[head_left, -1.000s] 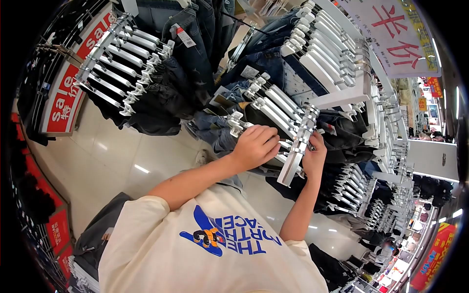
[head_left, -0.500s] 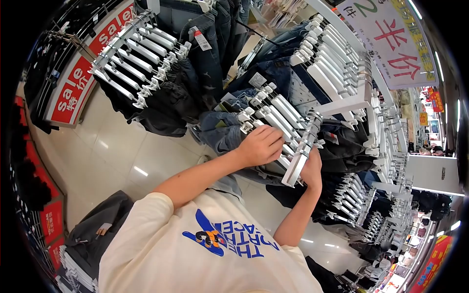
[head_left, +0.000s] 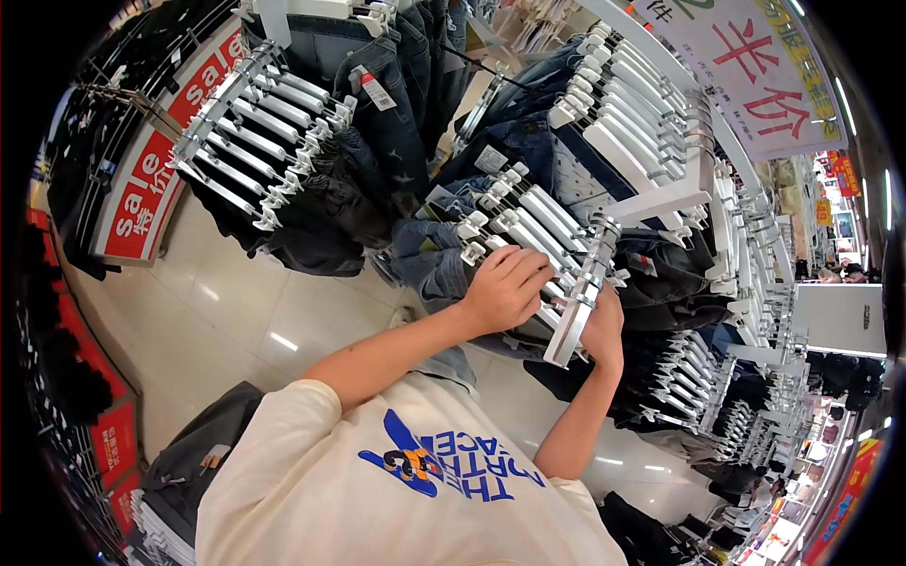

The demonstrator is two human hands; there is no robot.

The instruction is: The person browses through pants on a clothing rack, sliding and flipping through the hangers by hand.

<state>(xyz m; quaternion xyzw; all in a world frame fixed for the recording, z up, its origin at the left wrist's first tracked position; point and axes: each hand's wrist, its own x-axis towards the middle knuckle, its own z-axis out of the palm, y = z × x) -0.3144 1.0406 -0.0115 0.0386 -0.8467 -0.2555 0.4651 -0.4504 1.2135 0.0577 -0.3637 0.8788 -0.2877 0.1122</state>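
Note:
My left hand (head_left: 510, 290) is closed, its fingers curled over the end of a white trouser hanger (head_left: 545, 316) near the front of a row. On the far side of the metal display arm (head_left: 572, 325), my right hand (head_left: 602, 330) is bent inward at the other end of the hangers. The arm and the hand itself hide most of its fingers, and what they hold is hidden. Behind my left hand hang several more white clip hangers (head_left: 533, 222) carrying jeans (head_left: 425, 257). Folds of denim hang below the hands.
To the left stands another rack of white hangers (head_left: 241, 141) with dark trousers, beside a red sale sign (head_left: 142, 212). More hangers (head_left: 637, 113) with jeans fill the right. A half-price poster (head_left: 755, 71) hangs at upper right. Tiled floor (head_left: 255, 311) shows at left.
The view has shifted slightly, so the racks and signs sit a little differently. Both hands stay at the same hangers, with little visible movement.

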